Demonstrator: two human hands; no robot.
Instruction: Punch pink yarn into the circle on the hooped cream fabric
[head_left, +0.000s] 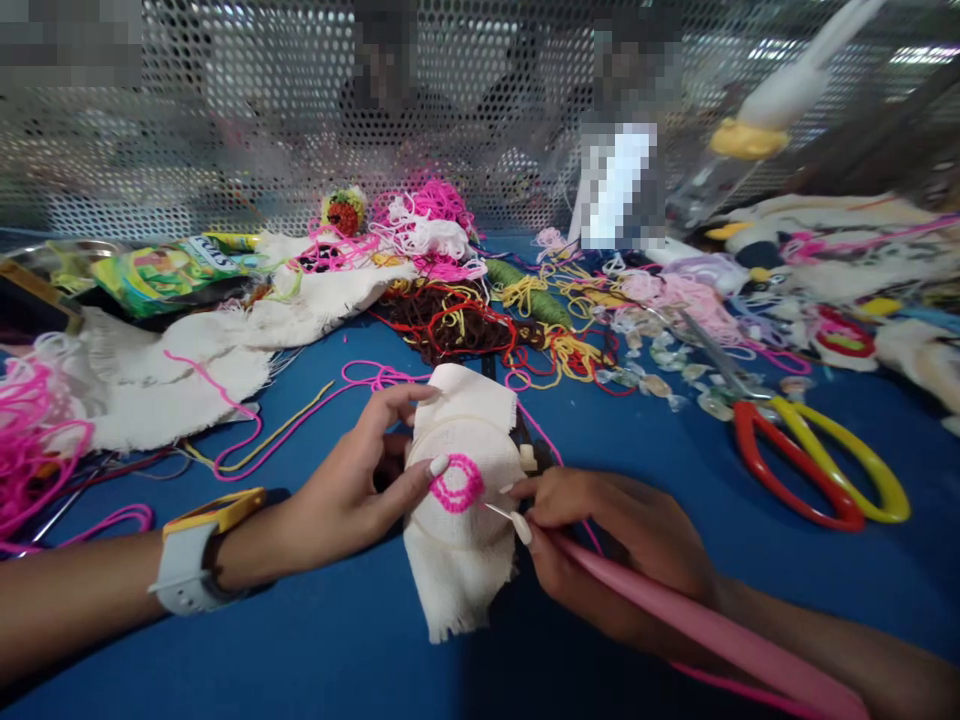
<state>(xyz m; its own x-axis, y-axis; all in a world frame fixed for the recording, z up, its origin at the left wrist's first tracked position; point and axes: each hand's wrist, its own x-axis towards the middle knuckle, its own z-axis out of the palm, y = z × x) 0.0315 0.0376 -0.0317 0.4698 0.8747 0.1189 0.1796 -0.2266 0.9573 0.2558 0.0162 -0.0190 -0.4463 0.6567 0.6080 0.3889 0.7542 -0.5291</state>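
Stitching a pink ring (457, 486) into the hooped cloth (461, 470) just above the blue counter (645, 440), left hand (352, 490) fingers clamped on the hoop, right hand (600, 540) fingers pinched together on the needle (497, 512), likely needing a steady pull next.

— How does the left hand (352, 480) sit?

— Its forearm comes in from the lower left, with a watch strapped at the wrist. The fingers are spread and curled, the thumb stretched out flat toward the other hand, the forefinger arched above it.

— And the right hand (607, 540)?

— It comes in from the lower right, knuckles up, fingers bunched and pinched tight at their tips. Those tips point at the left thumb and sit just beside it, without touching.
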